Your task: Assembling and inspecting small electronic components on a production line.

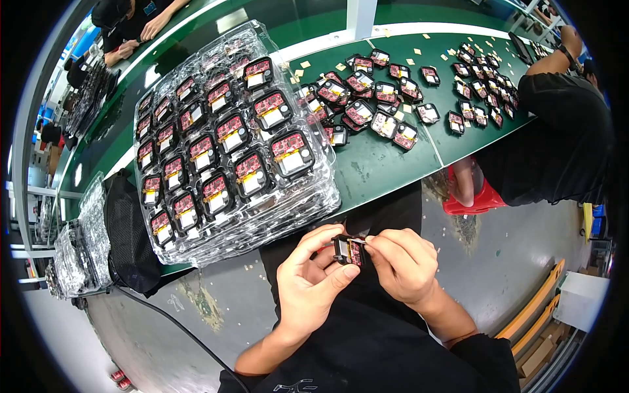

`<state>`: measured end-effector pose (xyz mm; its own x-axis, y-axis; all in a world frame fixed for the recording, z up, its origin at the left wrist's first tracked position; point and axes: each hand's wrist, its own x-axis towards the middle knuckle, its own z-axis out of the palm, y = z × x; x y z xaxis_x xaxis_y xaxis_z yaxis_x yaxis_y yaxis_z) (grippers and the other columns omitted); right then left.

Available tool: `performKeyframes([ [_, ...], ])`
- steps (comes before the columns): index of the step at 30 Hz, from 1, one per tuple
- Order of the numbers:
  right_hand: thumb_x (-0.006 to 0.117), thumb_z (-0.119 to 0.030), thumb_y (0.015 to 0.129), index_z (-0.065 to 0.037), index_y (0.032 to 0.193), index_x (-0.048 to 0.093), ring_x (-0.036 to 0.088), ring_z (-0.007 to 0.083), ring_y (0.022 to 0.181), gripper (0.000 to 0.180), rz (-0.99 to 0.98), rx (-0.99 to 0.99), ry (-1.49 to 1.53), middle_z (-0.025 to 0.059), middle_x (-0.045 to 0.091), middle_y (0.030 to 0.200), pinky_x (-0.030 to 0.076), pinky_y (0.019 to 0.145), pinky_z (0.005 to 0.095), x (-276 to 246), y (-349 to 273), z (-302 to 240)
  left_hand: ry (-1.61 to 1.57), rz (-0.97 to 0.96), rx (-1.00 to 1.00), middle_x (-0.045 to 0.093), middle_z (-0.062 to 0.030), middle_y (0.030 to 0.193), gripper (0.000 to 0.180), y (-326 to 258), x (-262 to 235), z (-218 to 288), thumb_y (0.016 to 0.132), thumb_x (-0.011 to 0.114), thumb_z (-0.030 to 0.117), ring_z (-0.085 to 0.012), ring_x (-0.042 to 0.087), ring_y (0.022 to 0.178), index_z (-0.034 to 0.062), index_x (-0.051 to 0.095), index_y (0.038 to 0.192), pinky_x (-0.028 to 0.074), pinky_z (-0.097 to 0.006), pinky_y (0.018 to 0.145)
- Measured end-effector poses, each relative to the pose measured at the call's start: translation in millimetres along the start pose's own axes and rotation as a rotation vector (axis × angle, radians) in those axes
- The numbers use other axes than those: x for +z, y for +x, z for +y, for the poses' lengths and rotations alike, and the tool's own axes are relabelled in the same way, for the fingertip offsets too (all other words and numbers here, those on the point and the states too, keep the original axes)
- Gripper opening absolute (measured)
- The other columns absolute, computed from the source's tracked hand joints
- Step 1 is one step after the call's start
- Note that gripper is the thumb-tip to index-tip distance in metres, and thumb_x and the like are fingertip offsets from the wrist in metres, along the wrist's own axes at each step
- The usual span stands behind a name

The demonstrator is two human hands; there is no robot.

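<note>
My left hand (308, 288) grips a small black device housing (347, 251) by its edges, tilted in front of my chest. A red circuit board and a pale block show inside it. My right hand (405, 262) is closed in a pinch on a thin silvery tool (357, 241), whose tip lies against the housing's upper part. Its exact kind is hard to make out, being mostly covered by my fingers. Just beyond my hands, stacked clear plastic trays (275, 230) carry rows of similar open housings (293, 154) with red boards and white blocks.
On the green table (373, 171) lie loose housings (386, 92) in a heap, with small yellowish scraps around them. A person in a black sleeve (557, 98) sits at right near a red stool (481, 196). Another person's hand (156, 26) rests far left. A black cable (177, 322) hangs at lower left.
</note>
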<state>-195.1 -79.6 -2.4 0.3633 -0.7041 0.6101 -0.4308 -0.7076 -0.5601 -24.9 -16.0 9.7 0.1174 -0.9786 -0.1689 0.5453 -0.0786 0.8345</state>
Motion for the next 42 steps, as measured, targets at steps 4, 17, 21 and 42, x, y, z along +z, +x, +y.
performKeyframes([
  [4, 0.082, 0.002, 0.073, 0.002, 0.096, 0.072, 0.063, 0.0219, 0.063, 0.025, -0.012, -0.04, -0.063, 0.0105, 0.068, 0.088, 0.051, 0.054, 0.0322, -1.0, 0.2, -1.7, 0.034, -0.006, 0.055, 0.049, -0.0157, 0.147, 0.054, 0.1, -0.2, -0.4, 0.085, 0.077, -0.015, -0.0288, 0.061, 0.127, -0.0072, 0.058, 0.135, 0.057, -0.038, 0.104],
  [17, 0.076, -0.001, 0.089, 0.001, 0.108, 0.071, 0.069, 0.0354, 0.08, 0.021, 0.104, 0.183, -0.113, 0.0165, 0.067, 0.098, 0.056, 0.068, 0.04, -7.5, 33.8, 41.1, 0.071, -0.116, 0.217, 0.057, -0.0239, 0.137, 0.06, -11.5, -15.2, 35.7, 0.08, 0.081, -0.015, -0.036, 0.062, 0.127, -0.0073, 0.055, 0.134, 0.057, -0.043, 0.103],
  [21, 0.076, -0.027, 0.094, -0.009, 0.132, 0.065, 0.069, 0.0397, 0.082, 0.044, 0.043, 0.368, -0.448, 0.0188, 0.059, 0.121, 0.055, 0.071, 0.0476, -7.0, 46.7, 71.0, 0.277, -0.093, 0.462, 0.055, -0.0208, 0.127, 0.065, -0.4, -23.8, 71.1, 0.076, 0.089, -0.005, -0.0364, 0.065, 0.119, -0.0019, 0.053, 0.13, 0.056, -0.049, 0.103],
  [42, 0.082, -0.019, 0.086, -0.004, 0.097, 0.066, 0.074, 0.0351, 0.087, 0.024, -0.027, 0.488, -0.364, 0.0089, 0.068, 0.111, 0.056, 0.073, 0.0461, -15.2, 32.3, 63.0, 1.741, 0.411, 0.655, 0.075, -0.0192, 0.098, 0.023, 214.2, -115.0, 221.2, 0.087, 0.079, 0.022, -0.0379, 0.072, 0.092, 0.0025, 0.081, 0.099, 0.055, -0.043, 0.086],
])
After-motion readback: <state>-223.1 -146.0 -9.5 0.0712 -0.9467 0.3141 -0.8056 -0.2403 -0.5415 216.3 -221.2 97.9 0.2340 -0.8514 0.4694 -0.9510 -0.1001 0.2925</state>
